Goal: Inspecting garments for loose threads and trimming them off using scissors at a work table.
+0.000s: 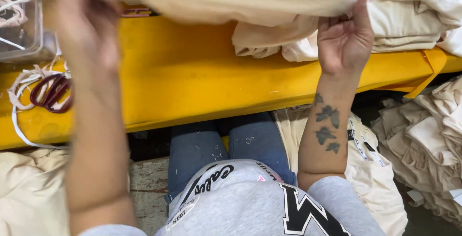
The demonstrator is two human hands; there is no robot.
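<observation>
A yellow worktable (192, 77) spans the view — worn, pale floor (147, 183) beneath it.

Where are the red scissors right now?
In the head view, the red scissors lie at the left end of the yellow table, among white cords, just below a clear plastic box and beside the person's left forearm.
</observation>
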